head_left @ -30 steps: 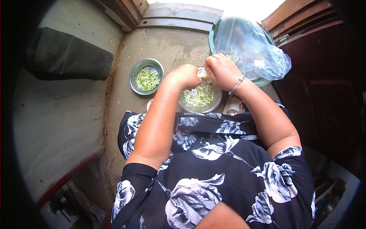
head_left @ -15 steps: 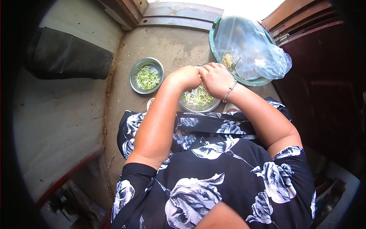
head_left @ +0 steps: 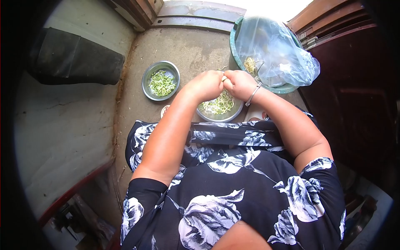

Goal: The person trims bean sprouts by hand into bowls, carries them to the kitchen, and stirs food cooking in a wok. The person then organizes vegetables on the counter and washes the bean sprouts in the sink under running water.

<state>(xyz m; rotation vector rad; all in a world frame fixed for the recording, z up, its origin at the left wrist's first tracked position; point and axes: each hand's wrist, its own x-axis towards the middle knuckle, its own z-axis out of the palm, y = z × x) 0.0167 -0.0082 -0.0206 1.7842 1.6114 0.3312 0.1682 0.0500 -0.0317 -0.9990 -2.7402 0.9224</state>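
Note:
My left hand [head_left: 209, 85] and my right hand [head_left: 241, 85] meet above the far part of a metal bowl [head_left: 223, 118]. The fingers of both are curled together, and what they pinch is too small to make out. Green and white sprouts [head_left: 219, 104] lie in this bowl below the hands. To the left, a second metal bowl [head_left: 178, 79] on the floor holds shorter green sprouts [head_left: 161, 83]. A bracelet circles my right wrist.
A green tub [head_left: 234, 50] stands at the upper right, with a clear plastic bag [head_left: 266, 46] draped in it and pale stringy scraps [head_left: 250, 65] near its edge. A dark padded object [head_left: 79, 58] is at the left wall. A door sill [head_left: 196, 21] lies ahead.
Both hands have changed pose: the left has shifted right and the right has turned, its fingers now curled against the left's. The view has shifted slightly.

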